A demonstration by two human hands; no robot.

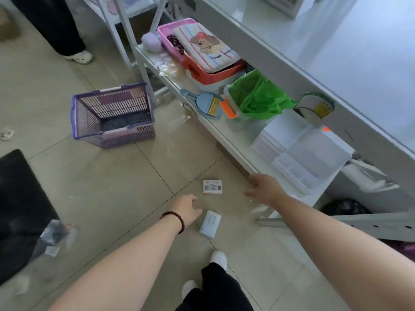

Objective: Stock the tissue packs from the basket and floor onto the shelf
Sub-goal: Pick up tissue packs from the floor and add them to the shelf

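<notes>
Two small tissue packs lie on the tiled floor: a white one with a printed label (212,187) and a pale blue one (210,223) nearer to me. My left hand (187,208), with a dark bead bracelet on the wrist, hovers just left of the blue pack, fingers apart, holding nothing. My right hand (263,188) is stretched out to the right of the white pack, close to the low shelf's front edge (233,151), open and empty. The purple basket (112,114) stands on the floor to the far left; I see no packs inside it.
The low white shelf carries a pink tray (165,37), an orange bin with a dog-print pouch (207,47), a blue dustpan (205,105), a green bag (258,95) and clear organizers (301,149). A person's legs (56,25) stand at the back left. A black mat (20,198) lies left.
</notes>
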